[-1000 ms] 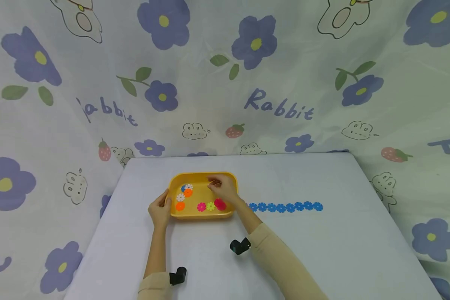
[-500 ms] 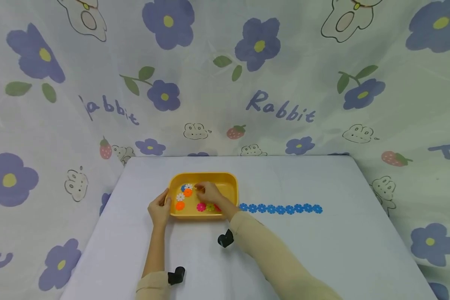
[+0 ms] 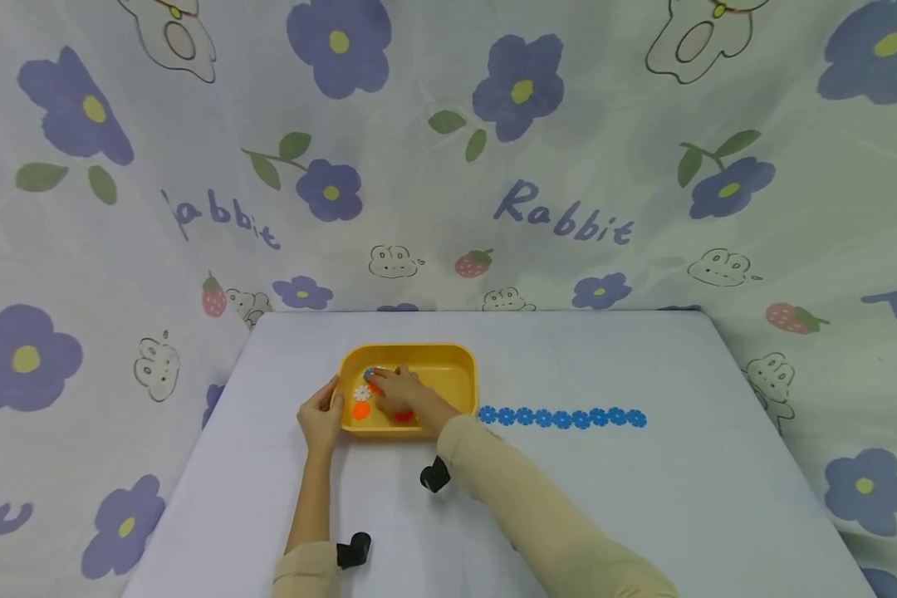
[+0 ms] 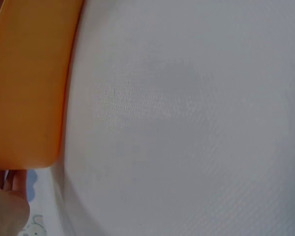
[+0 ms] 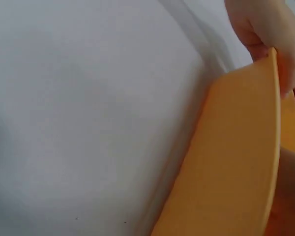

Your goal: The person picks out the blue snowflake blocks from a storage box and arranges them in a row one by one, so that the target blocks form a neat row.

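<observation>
My left hand point(image 3: 320, 419) grips the left wall of a yellow plastic tray point(image 3: 452, 384); in the right wrist view its thumb lies inside the rim. Over the tray, my right hand point(image 3: 402, 392) reaches leftward, its index fingertip right at a blue flower-shaped piece point(image 3: 369, 375). Near that hand lie a white flower piece point(image 3: 362, 393), an orange one point(image 3: 361, 410) and a partly covered red one point(image 3: 404, 416). Other pieces are hidden under the hand. In the left wrist view, the tray's outer wall point(image 4: 27, 88) stands beside the left hand point(image 4: 7, 206).
A row of several blue flower pieces point(image 3: 562, 419) runs rightward from the tray's right side on the white table point(image 3: 643, 498). Behind the table hangs a flower-and-rabbit printed cloth point(image 3: 419, 208). Black wrist cameras sit at both sleeves.
My right hand has moved left across the tray, from its right part to the blue piece at the left. More of the blue row now shows. The left hand stays on the tray.
</observation>
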{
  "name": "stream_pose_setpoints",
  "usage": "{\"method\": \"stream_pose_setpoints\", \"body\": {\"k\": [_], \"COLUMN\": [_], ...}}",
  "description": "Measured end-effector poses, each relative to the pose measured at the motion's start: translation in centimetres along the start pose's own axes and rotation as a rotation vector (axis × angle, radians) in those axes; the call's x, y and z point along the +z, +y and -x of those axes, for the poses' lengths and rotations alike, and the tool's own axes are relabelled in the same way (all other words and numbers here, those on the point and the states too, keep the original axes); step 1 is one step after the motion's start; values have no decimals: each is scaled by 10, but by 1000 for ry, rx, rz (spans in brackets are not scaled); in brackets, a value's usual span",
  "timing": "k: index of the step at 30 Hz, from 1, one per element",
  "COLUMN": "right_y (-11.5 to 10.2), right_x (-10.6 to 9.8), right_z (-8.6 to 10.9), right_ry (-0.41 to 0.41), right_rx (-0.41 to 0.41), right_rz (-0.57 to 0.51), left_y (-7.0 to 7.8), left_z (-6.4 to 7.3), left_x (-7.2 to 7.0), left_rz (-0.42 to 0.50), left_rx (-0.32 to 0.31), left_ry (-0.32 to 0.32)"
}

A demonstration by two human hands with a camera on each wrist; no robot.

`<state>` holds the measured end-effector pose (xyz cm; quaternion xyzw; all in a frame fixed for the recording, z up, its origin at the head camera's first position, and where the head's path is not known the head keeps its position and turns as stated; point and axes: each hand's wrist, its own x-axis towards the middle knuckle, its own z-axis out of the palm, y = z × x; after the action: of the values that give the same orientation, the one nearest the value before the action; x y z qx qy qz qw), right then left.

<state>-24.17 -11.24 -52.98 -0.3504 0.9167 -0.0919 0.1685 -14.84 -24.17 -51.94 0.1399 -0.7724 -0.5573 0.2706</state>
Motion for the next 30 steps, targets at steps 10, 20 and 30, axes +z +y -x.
{"method": "stream_pose_setpoints", "body": {"k": [10,20,30], "right_y": [6,12,-2], "right_x": [7,14,16], "right_z": [9,10,13], "right_ry": [199,284,162], "right_rx": [-2,-19,-5], "right_rz": [-16,-154,-13], "left_y": [-33,-35,-19], "left_z": [-10,-10,-5], "left_x": [3,3,0], "left_rz": [25,10,45], "left_rx": [-20,-38,-66], "left_ry": [21,21,-26]}}
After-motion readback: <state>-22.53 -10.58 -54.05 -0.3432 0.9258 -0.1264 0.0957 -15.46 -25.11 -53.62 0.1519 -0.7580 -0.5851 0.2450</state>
